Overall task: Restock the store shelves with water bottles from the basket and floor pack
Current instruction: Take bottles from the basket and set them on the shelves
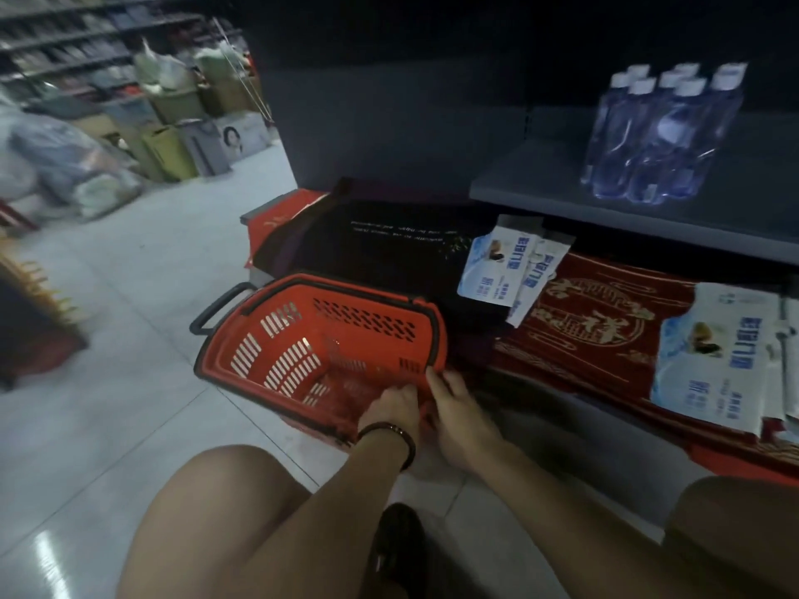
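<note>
Down at floor level now: the red basket point(311, 361) sits on the tiled floor point(129, 382), hard against the front of the lower shelf point(605, 430), mouth facing up toward the camera. Its long axis seems to run on a diagonal, from the near corner at the hands away to the far left, where its black handle point(216, 311) pokes out. Both forearms reach forward and down between the knees. The left grip point(391, 406), dark bracelet point(389, 430) at the wrist, is knuckles-up over the near rim, its fingers dipping inside out of sight, so I cannot tell whether it has hold of anything. The right grip point(454, 410), just beside it, grasps the basket's near corner, thumb on the rim and fingers down the outer wall. Up on the grey upper shelf point(540, 188), well apart from the hands, a wrapped pack of water bottles point(661, 131) stands upright, white caps on top.
</note>
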{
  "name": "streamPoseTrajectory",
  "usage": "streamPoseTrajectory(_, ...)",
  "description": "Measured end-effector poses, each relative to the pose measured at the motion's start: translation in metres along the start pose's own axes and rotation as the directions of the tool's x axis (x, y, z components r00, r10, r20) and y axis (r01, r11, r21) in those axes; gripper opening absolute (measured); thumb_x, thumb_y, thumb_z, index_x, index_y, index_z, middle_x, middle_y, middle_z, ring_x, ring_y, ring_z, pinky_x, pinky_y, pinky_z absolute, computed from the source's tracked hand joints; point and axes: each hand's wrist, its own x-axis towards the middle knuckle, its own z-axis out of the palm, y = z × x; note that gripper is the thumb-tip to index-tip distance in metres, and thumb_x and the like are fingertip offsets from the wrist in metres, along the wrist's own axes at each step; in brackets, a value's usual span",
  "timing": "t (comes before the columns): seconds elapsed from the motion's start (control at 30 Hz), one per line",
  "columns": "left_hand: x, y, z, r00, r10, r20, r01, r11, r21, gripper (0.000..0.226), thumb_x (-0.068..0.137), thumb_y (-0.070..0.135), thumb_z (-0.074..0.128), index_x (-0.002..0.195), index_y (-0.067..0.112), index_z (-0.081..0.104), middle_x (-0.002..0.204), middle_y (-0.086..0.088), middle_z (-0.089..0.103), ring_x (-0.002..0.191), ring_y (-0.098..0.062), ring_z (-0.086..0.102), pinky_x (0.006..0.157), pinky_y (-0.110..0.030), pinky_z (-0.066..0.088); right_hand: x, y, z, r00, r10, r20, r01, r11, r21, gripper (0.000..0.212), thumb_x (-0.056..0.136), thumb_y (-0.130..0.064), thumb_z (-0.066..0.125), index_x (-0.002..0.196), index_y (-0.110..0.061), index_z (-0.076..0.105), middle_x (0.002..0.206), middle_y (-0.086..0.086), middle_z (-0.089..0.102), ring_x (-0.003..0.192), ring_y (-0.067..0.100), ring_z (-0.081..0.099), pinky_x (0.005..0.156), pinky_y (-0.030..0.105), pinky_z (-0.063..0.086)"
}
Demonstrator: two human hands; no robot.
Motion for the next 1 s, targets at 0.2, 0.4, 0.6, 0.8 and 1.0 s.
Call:
streamPoseTrajectory(0.2, -0.005, 0.007, -0.01, 0.996, -0.089, -0.027, 0.089, 0.996, 0.023, 0.051, 0.101, 0.028, 0.05, 0.149, 0.015, 0.038, 0.15, -0.012, 0.045, 0.139, -0.04, 0.045, 0.111, -0.049, 0.041, 0.012, -0.019, -0.026, 0.987, -0.102, 0.121, 0.109, 0.992, -0.057, 0.079, 0.102, -0.014, 0.054, 0.17, -0.022, 0.014, 0.177, 0.001, 0.01, 0.161, 0.028, 0.019, 0.131, 0.042, 0.021)
streamPoseTrajectory(0.4, -0.025, 0.048, -0.031, 0.986, 0.113, -0.124, -0.105, 0.992, 0.067, 0.041, 0.101, 0.026, 0.049, 0.141, 0.02, 0.047, 0.146, -0.01, 0.05, 0.136, -0.038, 0.051, 0.108, -0.048, 0.045, -0.026, 0.0, -0.087, 0.989, -0.139, 0.042, 0.145, 0.961, -0.235, 0.022, 0.097, -0.021, 0.058, 0.119, -0.019, 0.062, 0.126, 0.004, 0.055, 0.12, 0.027, 0.058, 0.101, 0.047, 0.052)
streamPoseTrajectory(0.6, -0.071, 0.121, -0.05, 0.915, 0.398, -0.072, -0.393, 0.917, 0.07, 0.044, 0.095, 0.037, 0.063, 0.138, 0.027, 0.058, 0.142, -0.009, 0.061, 0.129, -0.032, 0.061, 0.109, -0.041, 0.051, -0.122, 0.043, -0.183, 0.992, -0.038, -0.118, 0.012, 0.977, -0.214, 0.017, 0.097, -0.039, 0.06, 0.11, -0.038, 0.07, 0.109, -0.01, 0.07, 0.1, 0.013, 0.065, 0.094, 0.041, 0.056)
streamPoseTrajectory(0.8, -0.119, 0.231, -0.051, 0.749, 0.662, 0.032, -0.661, 0.749, -0.039, 0.017, 0.094, 0.039, 0.072, 0.109, 0.032, 0.075, 0.12, 0.005, 0.072, 0.111, -0.018, 0.066, 0.103, -0.038, 0.054, -0.274, 0.135, -0.246, 0.888, 0.174, -0.427, -0.253, 0.958, -0.135, 0.019, 0.103, -0.025, 0.063, 0.118, -0.023, 0.074, 0.086, -0.013, 0.067, 0.092, 0.018, 0.065, 0.082, 0.026, 0.043)
streamPoseTrajectory(1.0, -0.166, 0.352, 0.0, 0.512, 0.834, 0.206, -0.846, 0.531, -0.046, 0.011, 0.094, 0.035, 0.072, 0.1, 0.03, 0.079, 0.109, 0.007, 0.073, 0.107, -0.015, 0.067, 0.098, -0.031, 0.053, -0.416, 0.234, -0.223, 0.628, 0.532, -0.568, -0.545, 0.822, 0.168, 0.016, 0.093, -0.013, 0.064, 0.092, -0.023, 0.076, 0.084, -0.001, 0.074, 0.08, 0.021, 0.068, 0.071, 0.027, 0.044)
